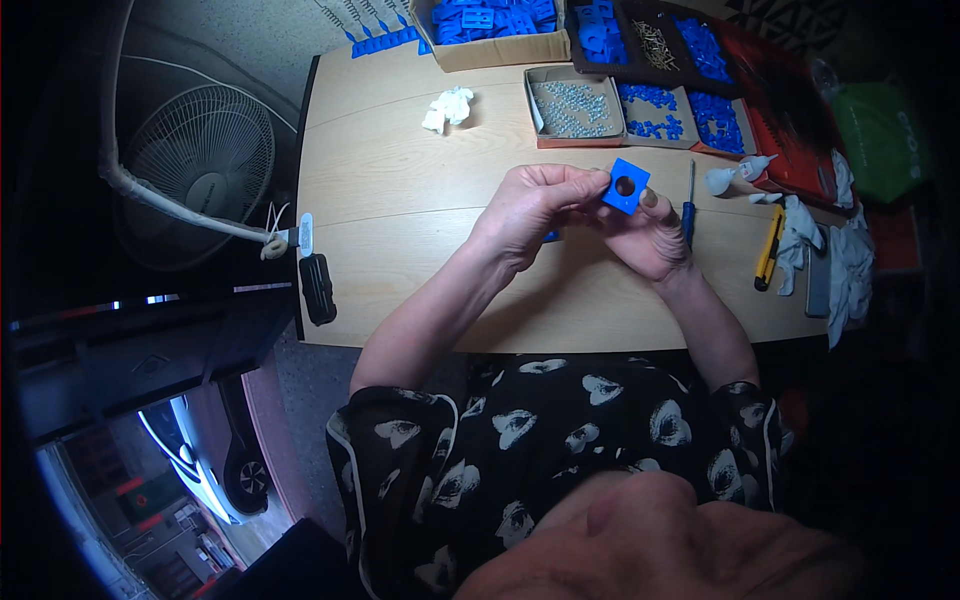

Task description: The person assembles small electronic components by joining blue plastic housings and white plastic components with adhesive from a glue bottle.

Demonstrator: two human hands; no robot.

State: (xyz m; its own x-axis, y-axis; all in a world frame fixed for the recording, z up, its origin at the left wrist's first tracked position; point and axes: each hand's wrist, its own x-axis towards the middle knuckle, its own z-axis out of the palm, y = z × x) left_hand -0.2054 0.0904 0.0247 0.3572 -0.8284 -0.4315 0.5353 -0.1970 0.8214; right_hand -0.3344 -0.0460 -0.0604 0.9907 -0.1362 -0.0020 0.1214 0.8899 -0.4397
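Note:
Above the wooden table, I hold up a small blue square plate [622,169] with a round hole in its middle. The thumb and fingers of my left hand [530,208] pinch its left edge. My right hand [652,238] grips the lower right edge, thumb in front and the other fingers partly hidden behind. Under my left hand, a bit of another blue piece [551,236] shows on the tabletop; most of it is covered. A screwdriver [688,215] with a blue handle lies just right of my right hand.
Beyond my hands stand a box of small silvery parts [572,108], trays of small blue pieces [655,112] and a carton of blue plates [500,50]. Crumpled white paper [450,108] lies far left. A yellow utility knife [769,248], squeeze bottle [720,181] and gloves [850,265] are at right.

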